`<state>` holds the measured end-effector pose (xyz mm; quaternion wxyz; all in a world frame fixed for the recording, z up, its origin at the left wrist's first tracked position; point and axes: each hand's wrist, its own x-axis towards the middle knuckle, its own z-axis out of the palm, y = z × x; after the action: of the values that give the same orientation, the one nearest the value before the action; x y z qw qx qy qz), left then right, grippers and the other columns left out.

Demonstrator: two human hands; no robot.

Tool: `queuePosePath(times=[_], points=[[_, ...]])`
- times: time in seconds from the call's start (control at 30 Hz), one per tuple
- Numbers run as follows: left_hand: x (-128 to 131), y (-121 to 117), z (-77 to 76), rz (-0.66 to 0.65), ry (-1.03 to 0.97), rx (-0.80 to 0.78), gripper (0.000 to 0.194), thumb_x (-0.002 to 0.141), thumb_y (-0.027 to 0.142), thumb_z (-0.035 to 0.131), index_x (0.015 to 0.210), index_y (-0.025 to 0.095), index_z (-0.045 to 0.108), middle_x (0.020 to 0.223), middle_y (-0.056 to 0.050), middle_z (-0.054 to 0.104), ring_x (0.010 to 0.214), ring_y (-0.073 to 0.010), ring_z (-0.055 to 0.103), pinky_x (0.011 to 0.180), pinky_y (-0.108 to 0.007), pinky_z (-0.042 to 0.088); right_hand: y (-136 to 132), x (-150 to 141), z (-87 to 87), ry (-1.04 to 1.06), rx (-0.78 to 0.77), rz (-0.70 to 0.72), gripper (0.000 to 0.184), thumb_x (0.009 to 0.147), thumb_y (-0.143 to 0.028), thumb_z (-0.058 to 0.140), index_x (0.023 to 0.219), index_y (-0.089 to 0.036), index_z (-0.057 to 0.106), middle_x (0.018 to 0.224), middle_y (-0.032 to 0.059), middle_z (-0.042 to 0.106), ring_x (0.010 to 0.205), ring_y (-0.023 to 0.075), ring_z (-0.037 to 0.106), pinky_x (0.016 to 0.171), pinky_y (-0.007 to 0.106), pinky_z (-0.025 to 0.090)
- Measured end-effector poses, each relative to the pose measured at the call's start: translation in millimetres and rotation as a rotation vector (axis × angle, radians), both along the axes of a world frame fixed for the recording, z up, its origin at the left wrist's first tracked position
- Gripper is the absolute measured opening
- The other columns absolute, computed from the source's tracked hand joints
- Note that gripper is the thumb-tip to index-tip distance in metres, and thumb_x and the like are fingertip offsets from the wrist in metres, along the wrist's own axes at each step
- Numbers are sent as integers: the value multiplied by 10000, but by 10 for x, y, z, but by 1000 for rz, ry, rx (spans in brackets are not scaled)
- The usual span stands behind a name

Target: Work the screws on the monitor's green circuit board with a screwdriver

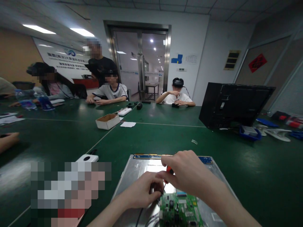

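Pale walls and a tiled ceiling enclose a meeting room whose broad green table carries a silvery metal panel, lying flat before the wearer. Well beyond the panel stand glass double doors; each pane bears a small blue logo, its lettering too small to read. Far off to the panel's left hangs a wall sign with a blue swirl logo; its top line of Chinese characters appears to include 大数据, while the lines below are blurred. Beyond and right of the panel, a black monitor shows its back, where a little white label is illegible. On the wall farther right, a red paper diamond carries a dark character that looks like 福.

Over the panel's near part lies a green circuit board, its printing unreadable. Both hands are above the panel: the right hand is curled closed round the orange-red handle of a screwdriver, its thin shaft slanting down toward the board's far left corner. At that corner the left hand has its thumb and fingers bent close together; whether they grip anything cannot be told.
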<state>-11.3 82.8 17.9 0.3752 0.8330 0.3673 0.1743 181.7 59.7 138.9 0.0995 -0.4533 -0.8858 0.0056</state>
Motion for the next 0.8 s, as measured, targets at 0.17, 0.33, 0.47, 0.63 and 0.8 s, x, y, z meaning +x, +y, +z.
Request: queuePosePath(times=[0.17,0.33,0.47,0.63,0.8], points=[[-13,-5,-12,11,40,13,187,685,77,559,829,167,639,818,-10,648,727,-159,573,651,-230,436,9,-25,4,12,-22,14,94,842,-257,628,930,-222,636,788,16,746,632,169,636,518,288,197],[-2,-13,20,23,59,-1,175,668,69,553,795,166,624,786,-2,633,694,-152,560,618,-223,430,-4,-5,28,38,-41,50,108,846,-294,653,922,-224,622,824,12,746,667,173,649,531,282,233],[7,-15,44,13,29,-10,147,675,72,571,778,169,610,762,6,615,661,-140,542,590,-216,415,21,0,-3,-13,11,10,187,931,-365,589,820,-219,624,728,14,726,628,176,646,516,293,200],[1,-7,41,20,60,-9,184,659,55,562,791,170,616,777,4,622,689,-145,542,611,-215,419,6,14,18,47,-39,48,174,825,-226,647,997,-225,620,867,11,757,684,181,668,529,288,226],[13,-6,35,5,55,-7,202,647,40,539,785,168,615,784,1,634,680,-145,544,607,-221,409,4,21,17,31,-29,42,108,863,-326,651,892,-225,627,814,12,753,673,191,666,528,287,214]])
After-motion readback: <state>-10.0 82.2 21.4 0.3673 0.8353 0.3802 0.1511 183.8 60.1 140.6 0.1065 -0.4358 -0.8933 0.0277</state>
